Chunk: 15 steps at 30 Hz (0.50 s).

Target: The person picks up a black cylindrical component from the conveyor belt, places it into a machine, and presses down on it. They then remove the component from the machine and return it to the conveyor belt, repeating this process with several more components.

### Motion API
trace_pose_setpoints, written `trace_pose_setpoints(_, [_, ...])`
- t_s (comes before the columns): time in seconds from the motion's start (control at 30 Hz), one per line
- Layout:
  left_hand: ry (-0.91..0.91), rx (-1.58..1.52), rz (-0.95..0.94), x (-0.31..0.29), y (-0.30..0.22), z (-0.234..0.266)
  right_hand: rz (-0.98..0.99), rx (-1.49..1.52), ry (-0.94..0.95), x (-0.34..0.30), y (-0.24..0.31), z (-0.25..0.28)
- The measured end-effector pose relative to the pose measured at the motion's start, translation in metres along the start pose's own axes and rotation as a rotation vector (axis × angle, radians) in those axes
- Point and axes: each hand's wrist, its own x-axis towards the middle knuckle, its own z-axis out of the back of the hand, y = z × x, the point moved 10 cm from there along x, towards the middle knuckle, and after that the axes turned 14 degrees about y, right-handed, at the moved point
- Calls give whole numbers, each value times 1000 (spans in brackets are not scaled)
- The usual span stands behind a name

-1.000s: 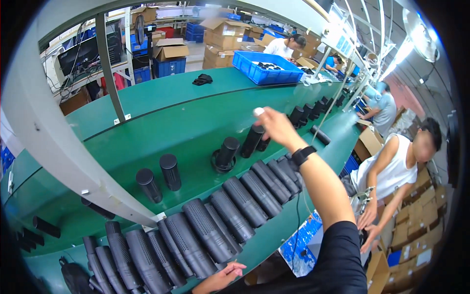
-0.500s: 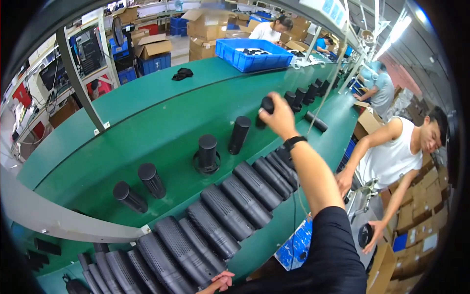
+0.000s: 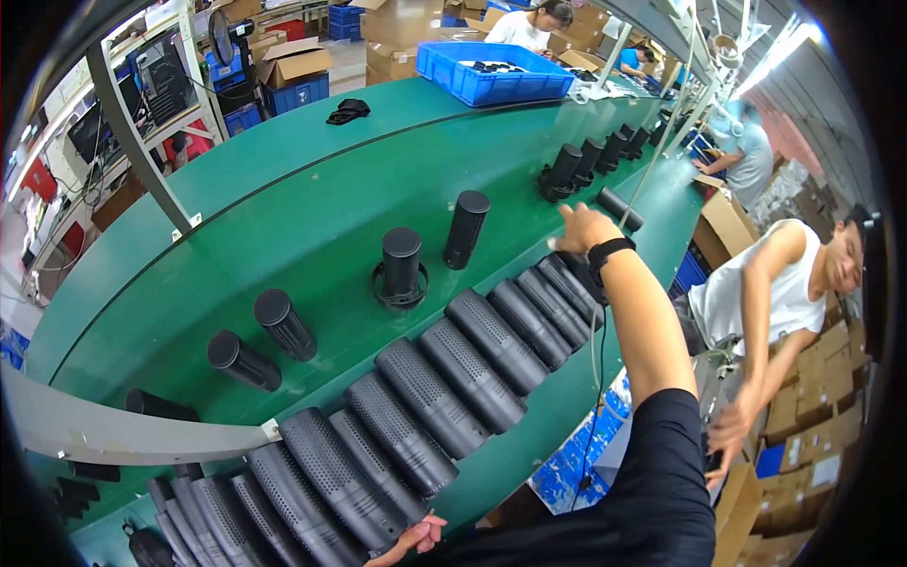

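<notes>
My right hand (image 3: 586, 230) reaches over the far end of a slanting row of black perforated cylindrical housings (image 3: 435, 395). Its thumb and a finger are apart, and I see nothing between them. A dark wristband (image 3: 612, 250) is on that wrist. At the row's near end, my left hand (image 3: 419, 537) is low beside the end of a housing, fingers loosely extended; part of it is cut off by my sleeve. Narrower black cylinders (image 3: 466, 230) stand on the green surface beyond the row. One of them (image 3: 401, 265) has a ring bracket around its foot.
A black cylinder (image 3: 620, 209) lies on its side at the right. Across the bench sit a blue bin (image 3: 496, 83) and a black cloth (image 3: 349, 111). A grey metal beam (image 3: 142, 437) crosses at left. To the right, a co-worker in white (image 3: 779, 283) works beside cardboard boxes.
My right hand, earlier around the top of a standing black cylinder, has moved right toward me. That cylinder no longer stands at its place. The whole view has shifted slightly; my left hand stays low.
</notes>
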Motion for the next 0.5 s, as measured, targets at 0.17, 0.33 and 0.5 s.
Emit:
trace_pose_setpoints(0.17, [-29, -54, 10, -3, 7, 1, 597, 562, -483, -22, 102, 64])
trace_pose_setpoints(0.33, [-27, -107, -31, -2, 1, 2, 696, 581, -179, -17, 152, 53])
trace_pose_setpoints(0.5, [-75, 53, 2, -2, -26, -16, 250, 293, -777, -51, 62, 114])
